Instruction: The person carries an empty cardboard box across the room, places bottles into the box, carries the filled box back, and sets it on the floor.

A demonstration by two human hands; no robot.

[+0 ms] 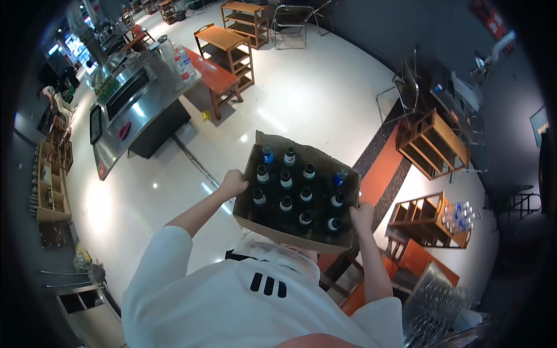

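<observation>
Btls [286, 181] in cdbd box [278, 233] btwn hands [234, 184]

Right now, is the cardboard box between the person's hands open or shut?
Open: the top of the cardboard box is uncovered, and the necks of the bottles inside show from above.

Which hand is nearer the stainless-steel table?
Left. The left hand holds the cardboard box on the side toward the stainless-steel table; the right hand holds the opposite side, farther away.

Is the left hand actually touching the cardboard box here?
Touching. The head view shows the left hand gripping the box's left side, with no gap between it and the cardboard box.
</observation>
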